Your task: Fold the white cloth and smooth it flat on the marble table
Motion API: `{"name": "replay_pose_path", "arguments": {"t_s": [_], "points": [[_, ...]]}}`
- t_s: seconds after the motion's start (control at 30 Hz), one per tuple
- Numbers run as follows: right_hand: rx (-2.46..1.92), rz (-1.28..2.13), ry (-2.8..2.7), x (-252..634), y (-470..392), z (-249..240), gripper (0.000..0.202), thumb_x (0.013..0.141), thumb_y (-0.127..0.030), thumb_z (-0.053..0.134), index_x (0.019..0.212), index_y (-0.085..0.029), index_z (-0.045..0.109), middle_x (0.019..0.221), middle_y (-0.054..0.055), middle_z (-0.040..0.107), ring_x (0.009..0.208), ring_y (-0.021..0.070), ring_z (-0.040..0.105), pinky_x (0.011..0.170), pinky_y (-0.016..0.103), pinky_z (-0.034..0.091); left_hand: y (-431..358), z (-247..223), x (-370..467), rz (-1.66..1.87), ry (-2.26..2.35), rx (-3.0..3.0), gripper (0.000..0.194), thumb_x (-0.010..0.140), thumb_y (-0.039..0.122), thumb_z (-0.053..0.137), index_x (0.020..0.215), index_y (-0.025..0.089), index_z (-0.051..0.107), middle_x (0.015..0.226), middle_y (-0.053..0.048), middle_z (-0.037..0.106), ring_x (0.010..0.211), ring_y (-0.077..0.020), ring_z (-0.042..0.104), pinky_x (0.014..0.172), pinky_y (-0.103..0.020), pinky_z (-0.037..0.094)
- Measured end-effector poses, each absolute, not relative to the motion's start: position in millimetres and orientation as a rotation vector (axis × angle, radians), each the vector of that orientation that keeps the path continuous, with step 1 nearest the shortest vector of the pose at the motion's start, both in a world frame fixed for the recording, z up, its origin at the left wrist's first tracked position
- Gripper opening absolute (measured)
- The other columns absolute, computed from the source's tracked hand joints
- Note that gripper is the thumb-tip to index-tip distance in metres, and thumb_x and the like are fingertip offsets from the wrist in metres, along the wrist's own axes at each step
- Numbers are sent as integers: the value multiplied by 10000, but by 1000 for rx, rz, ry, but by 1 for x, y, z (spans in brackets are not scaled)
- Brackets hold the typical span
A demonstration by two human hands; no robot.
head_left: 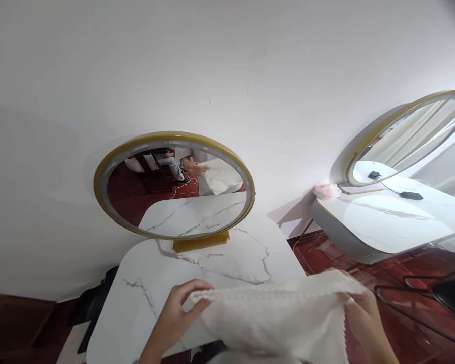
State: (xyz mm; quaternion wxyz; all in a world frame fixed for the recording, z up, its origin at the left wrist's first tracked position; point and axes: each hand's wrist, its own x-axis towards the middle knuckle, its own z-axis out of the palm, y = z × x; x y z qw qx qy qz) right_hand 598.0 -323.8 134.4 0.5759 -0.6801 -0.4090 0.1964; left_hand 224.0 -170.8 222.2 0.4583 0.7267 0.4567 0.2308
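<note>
A thin white cloth (pixel 273 318) with a zigzag-cut edge is stretched between my two hands, above the front of a white marbled table (pixel 136 313). My left hand (pixel 178 313) pinches its upper left corner between thumb and fingers. At the cloth's right end, my right hand (pixel 360 313) grips it, its fingers partly covered by the fabric and slightly blurred. Behind the cloth stands an oval mirror (pixel 185 217) with a gold frame on a gold base (pixel 200 242). It reflects a hand with the white cloth.
To the right, a second white table (pixel 382 222) carries another gold-framed mirror (pixel 409 136), a pink and white packet (pixel 326 191) and a black device (pixel 411 195) with a cord. A black chair (pixel 451 293) stands at the right edge. Dark items (pixel 94 298) lie left of the near table.
</note>
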Motion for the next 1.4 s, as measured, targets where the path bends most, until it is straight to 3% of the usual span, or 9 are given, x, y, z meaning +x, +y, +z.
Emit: {"name": "replay_pose_path", "arguments": {"t_s": [0.27,0.5,0.63,0.73,0.87,1.07,1.17,1.27,1.4], "points": [[-1938,670,-890,615,-214,84,515,721,-574,462,855,-126,678,711,54,667,683,225,612,583,284,454,-89,98,299,670,1361,1660,282,621,408,677,729,151,637,564,30,574,575,-146,553,560,-241,434],[-2092,539,-1039,641,-135,54,310,684,-462,445,579,-193,558,531,13,532,597,184,519,575,272,379,-36,71,329,742,1452,1786,110,696,240,587,758,169,644,641,16,618,681,-164,600,691,-273,467],[-2174,320,-1021,630,-133,40,384,741,-482,435,853,-166,622,923,137,626,929,300,539,767,400,424,-61,55,330,884,1541,1858,345,815,180,444,1121,178,604,1126,-98,629,1074,-226,572,951,-385,431],[-2140,93,-1096,607,-152,17,536,795,-506,448,1166,-129,535,1265,204,493,1204,348,396,946,492,364,-92,29,330,902,1495,2126,408,850,148,397,1215,217,566,1330,-92,522,1268,-248,444,1053,-455,366],[-1939,-152,-1578,573,-173,-21,488,917,-457,356,1287,-157,464,1336,159,472,1282,274,369,1061,462,313,-109,-7,336,759,1426,2575,416,907,166,338,1266,219,541,1423,-77,464,1312,-241,418,1031,-448,418],[-2253,-113,-1689,554,-144,-40,548,934,-482,292,1410,-230,397,1505,115,307,1410,290,195,1112,554,182,-92,-23,353,656,1443,2760,593,920,279,387,1479,161,228,1530,-117,292,1414,-258,252,1096,-451,343],[-2450,-32,-1682,556,-117,-36,557,926,-498,288,1443,-299,344,1552,76,220,1435,288,115,1103,611,88,-78,-22,362,663,1483,2720,659,898,437,454,1468,162,270,1540,-151,250,1414,-313,234,1097,-490,325],[-2484,-5,-1713,560,-90,-30,571,924,-498,291,1463,-310,294,1568,69,173,1443,282,77,1100,613,43,-50,-19,375,618,1519,2593,734,834,584,507,1416,155,384,1477,-185,362,1344,-372,352,1073,-534,331],[-2517,57,-1690,566,-52,-20,561,927,-465,300,1462,-293,303,1568,79,164,1442,285,82,1096,620,36,-4,-13,396,580,1506,2425,641,842,549,512,1320,123,499,1342,-200,519,1268,-380,446,1054,-528,349]]}}
